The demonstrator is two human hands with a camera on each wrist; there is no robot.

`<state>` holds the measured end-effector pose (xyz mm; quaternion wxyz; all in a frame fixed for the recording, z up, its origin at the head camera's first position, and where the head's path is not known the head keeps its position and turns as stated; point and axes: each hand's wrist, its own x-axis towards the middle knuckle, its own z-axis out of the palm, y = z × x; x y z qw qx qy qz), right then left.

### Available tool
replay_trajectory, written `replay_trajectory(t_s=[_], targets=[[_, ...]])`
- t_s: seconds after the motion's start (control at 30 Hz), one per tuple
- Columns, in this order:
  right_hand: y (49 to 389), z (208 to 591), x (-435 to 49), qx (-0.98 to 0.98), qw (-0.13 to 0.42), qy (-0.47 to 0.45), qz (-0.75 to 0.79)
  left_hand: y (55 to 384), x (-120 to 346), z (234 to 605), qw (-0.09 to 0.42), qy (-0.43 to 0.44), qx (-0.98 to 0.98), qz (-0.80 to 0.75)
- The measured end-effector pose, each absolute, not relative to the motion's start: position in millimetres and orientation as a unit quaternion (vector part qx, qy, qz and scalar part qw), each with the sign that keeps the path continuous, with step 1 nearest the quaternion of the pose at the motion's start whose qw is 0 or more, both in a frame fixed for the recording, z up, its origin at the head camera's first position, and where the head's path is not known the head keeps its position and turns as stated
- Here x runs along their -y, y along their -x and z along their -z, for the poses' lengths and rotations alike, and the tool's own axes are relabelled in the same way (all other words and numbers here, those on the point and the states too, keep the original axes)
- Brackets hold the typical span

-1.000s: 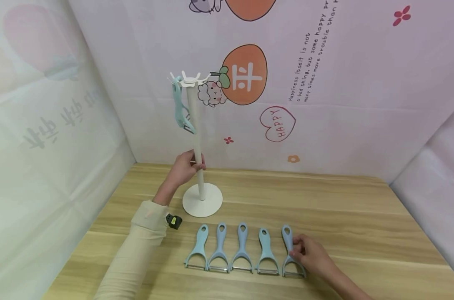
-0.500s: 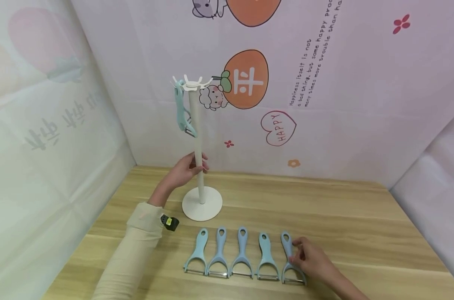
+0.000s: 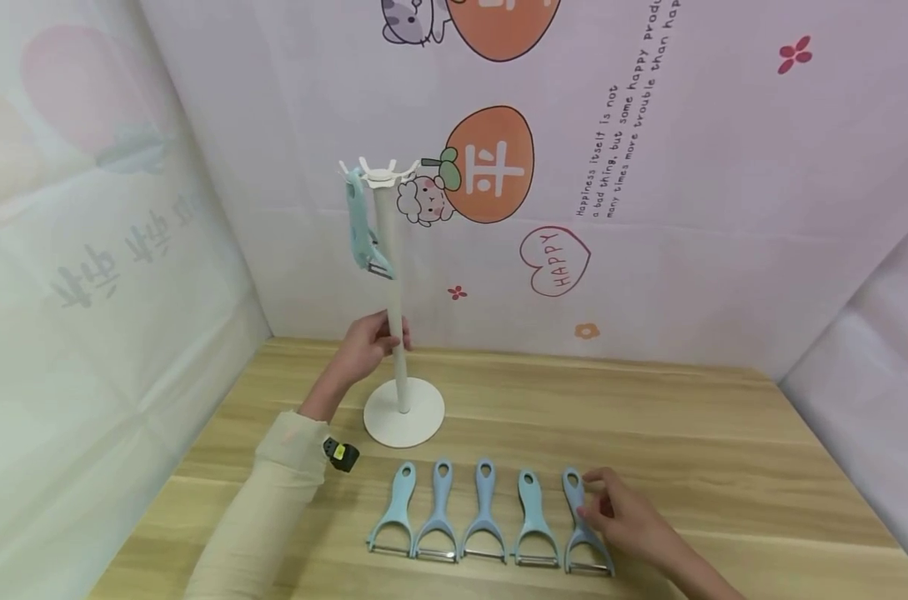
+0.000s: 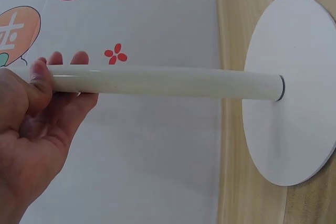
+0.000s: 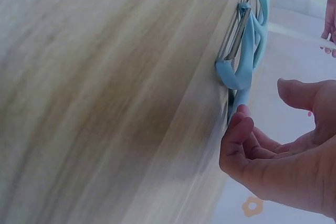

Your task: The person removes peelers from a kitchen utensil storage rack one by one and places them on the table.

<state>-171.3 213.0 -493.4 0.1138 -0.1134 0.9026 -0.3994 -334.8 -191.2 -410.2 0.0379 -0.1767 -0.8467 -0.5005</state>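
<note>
My left hand [image 3: 365,346] grips the upright pole [image 4: 168,81] of a white stand, thumb on one side and fingers behind. From a prong at the stand's top hangs a light-teal Y-shaped vegetable peeler [image 3: 359,221]. In a row on the table lie several more peelers, including a teal one [image 3: 531,504] and a blue-grey one [image 3: 485,500]. My right hand [image 3: 634,521] is at the rightmost blue peeler [image 3: 576,492], which lies flat. Its fingertips are right beside the handle; in the right wrist view the thumb [image 5: 296,94] stands apart from the bent fingers.
The stand's round white base [image 3: 382,421] rests on the wooden table [image 3: 686,433] behind the peeler row. White prongs [image 3: 382,173] fan out at the top. Printed cloth [image 3: 686,275] walls off the back and both sides.
The head view has tilted slightly, so everything sits a little lower in it. My left hand stays on the pole and my right hand stays beside the rightmost peeler.
</note>
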Motion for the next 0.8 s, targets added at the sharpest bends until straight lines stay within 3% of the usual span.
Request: replay_trajectory(t_s=[0.8], targets=[[179.5,478.5,-196.0,-0.900,0.106,0.129,0.403,323.2,174.9,410.9,0.196,0.058,0.841,0.500]])
